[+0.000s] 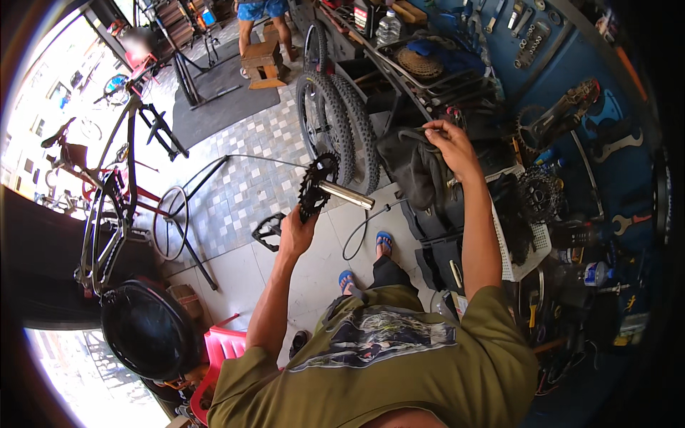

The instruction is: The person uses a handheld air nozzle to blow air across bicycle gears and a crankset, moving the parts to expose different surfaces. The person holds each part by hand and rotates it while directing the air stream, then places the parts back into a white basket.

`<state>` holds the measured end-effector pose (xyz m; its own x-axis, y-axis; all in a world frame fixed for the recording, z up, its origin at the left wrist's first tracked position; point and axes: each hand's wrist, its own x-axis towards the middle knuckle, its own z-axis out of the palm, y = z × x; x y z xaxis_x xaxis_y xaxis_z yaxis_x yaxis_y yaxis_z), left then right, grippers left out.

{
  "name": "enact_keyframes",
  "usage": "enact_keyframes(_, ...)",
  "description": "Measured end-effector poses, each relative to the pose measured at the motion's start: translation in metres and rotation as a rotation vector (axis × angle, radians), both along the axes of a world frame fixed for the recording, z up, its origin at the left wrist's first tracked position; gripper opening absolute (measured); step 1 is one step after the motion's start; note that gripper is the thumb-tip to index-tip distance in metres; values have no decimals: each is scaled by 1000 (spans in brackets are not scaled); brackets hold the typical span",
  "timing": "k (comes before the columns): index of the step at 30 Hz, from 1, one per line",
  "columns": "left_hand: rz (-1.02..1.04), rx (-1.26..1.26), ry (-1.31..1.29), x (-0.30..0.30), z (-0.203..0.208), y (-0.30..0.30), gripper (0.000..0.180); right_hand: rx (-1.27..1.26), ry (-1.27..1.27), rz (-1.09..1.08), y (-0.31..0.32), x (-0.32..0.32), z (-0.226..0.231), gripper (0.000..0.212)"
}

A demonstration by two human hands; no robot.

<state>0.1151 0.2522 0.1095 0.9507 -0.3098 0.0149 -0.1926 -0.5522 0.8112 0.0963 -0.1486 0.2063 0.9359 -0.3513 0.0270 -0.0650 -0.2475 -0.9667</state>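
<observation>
My left hand (296, 230) is closed round a bicycle crankset, held up in front of me. Its black toothed chainring (314, 187) faces sideways, and the silver spindle (348, 195) points to the right. A black pedal (268, 232) sticks out on the other side of that hand. My right hand (454, 148) is raised at the right, its fingertips pinching the upper edge of a dark grey cloth (412, 165). The cloth hangs in folds above black cases, and its lower part merges with them.
A bike frame on a stand (128, 150) is at the left. Two bicycle wheels (335, 121) lean ahead. A white basket (531, 253) with dark parts is at the right, below a blue tool board (531, 93). A red plastic chair (227, 346) stands lower left. Farther off stands another person (261, 10).
</observation>
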Motion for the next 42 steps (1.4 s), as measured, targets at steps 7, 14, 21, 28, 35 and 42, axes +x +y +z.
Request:
enact_keyframes(7, -62, 169, -108, -4, 17, 38, 22, 493, -71, 468, 116, -56, 32, 50)
enact_keyframes(14, -100, 158, -180, -12, 44, 41, 21, -828, -177, 270, 216, -56, -21, 51)
enact_keyframes(21, -165, 388, -466, -1, 75, 56, 22, -684, -131, 314, 232, -38, -19, 37)
enact_keyframes(28, -364, 325, -650, 10, 104, 60, 27, 996, 50, 713, 214, -49, -39, 34)
enact_keyframes(35, -272, 446, -573, 3, 91, 44, 23, -575, -222, 360, 210, -45, -37, 30)
enact_keyframes(42, -237, 329, -502, 1, 86, 28, 23, 146, -61, 479, 202, -64, -14, 26)
